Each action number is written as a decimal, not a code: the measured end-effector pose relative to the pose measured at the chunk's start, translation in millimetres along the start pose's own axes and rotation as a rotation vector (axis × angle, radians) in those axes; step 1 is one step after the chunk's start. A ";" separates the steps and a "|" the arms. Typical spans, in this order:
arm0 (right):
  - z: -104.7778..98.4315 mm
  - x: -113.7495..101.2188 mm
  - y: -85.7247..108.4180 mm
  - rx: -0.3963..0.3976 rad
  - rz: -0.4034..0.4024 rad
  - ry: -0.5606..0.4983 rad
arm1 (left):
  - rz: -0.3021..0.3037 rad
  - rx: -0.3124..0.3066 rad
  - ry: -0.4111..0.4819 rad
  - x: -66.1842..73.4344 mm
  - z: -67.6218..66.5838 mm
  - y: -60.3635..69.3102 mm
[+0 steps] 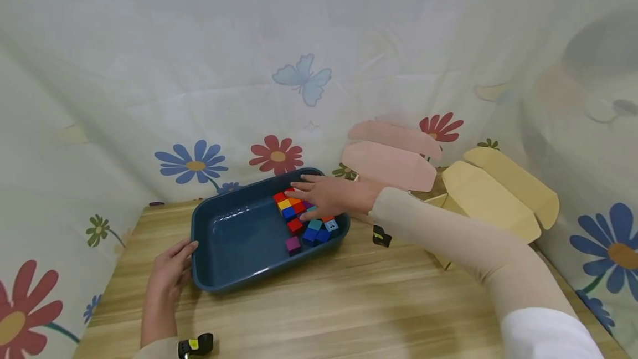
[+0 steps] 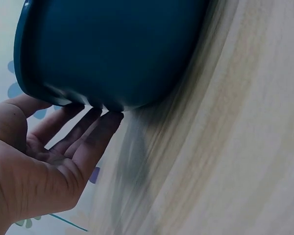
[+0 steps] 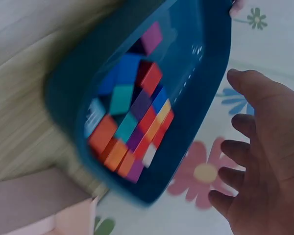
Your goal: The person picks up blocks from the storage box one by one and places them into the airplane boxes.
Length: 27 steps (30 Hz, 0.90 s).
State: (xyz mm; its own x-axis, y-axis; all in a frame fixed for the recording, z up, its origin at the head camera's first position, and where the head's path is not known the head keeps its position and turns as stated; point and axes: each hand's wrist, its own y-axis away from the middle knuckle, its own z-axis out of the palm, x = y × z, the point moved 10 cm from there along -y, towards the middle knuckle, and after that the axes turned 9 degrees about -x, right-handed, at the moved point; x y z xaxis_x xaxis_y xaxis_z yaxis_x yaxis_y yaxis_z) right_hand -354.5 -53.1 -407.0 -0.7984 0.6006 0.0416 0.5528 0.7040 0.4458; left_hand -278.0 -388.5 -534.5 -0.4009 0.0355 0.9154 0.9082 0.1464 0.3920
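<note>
A dark blue tray (image 1: pixel 239 242) lies on the wooden table, with many coloured cubes grouped at its right end. My left hand (image 1: pixel 169 270) grips the tray's left end, thumb on the rim; in the left wrist view the fingertips of that hand (image 2: pixel 54 161) touch the outer wall of the tray (image 2: pixel 108 54). Above the cubes, my right hand (image 1: pixel 331 195) spreads its fingers, hiding some of them. In the right wrist view this hand (image 3: pixel 269 152) has nothing in its fingers, beside the tray (image 3: pixel 186 93). A magenta cube (image 1: pixel 293 245) sits near the front wall.
A pink box (image 1: pixel 389 165) with raised flaps stands behind my right forearm. Farther right is a yellow box (image 1: pixel 488 198), also with flaps up, partly hidden by the sleeve. A flower-printed cloth (image 1: pixel 229 71) hangs behind the table (image 1: pixel 299 314) and at its sides.
</note>
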 end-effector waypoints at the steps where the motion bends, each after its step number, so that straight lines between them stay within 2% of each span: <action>1: -0.6 -5.1 -6.3 -0.019 -0.016 0.003 | 0.000 -0.004 0.000 0.0 0.4 -0.9; 7: 1.8 -31.4 -33.4 -0.131 -0.054 -0.059 | -0.008 -0.003 -0.012 -0.6 -0.6 -4.3; 14: 12.6 -68.3 -51.3 -0.172 -0.146 -0.095 | -0.026 -0.026 -0.021 -2.9 -3.0 -6.5; 20: 31.2 -83.3 -63.9 -0.242 -0.150 -0.192 | -0.041 -0.016 -0.015 -5.2 -8.9 -6.1; 23: 40.1 -90.1 -70.2 -0.274 -0.176 -0.175 | -0.054 -0.013 0.010 -7.6 -11.3 -5.7; 27: 45.7 -86.5 -78.0 -0.274 -0.158 -0.077 | -0.051 -0.025 0.026 -5.8 -8.8 -9.1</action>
State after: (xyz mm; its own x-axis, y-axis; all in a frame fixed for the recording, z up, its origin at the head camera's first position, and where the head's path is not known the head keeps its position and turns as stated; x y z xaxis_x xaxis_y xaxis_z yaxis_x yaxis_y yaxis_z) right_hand -317.7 -142.7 -486.3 -0.8428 0.5268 -0.1104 0.3308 0.6688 0.6657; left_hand -282.9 -398.7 -542.6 -0.4436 0.0030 0.8962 0.8896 0.1230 0.4399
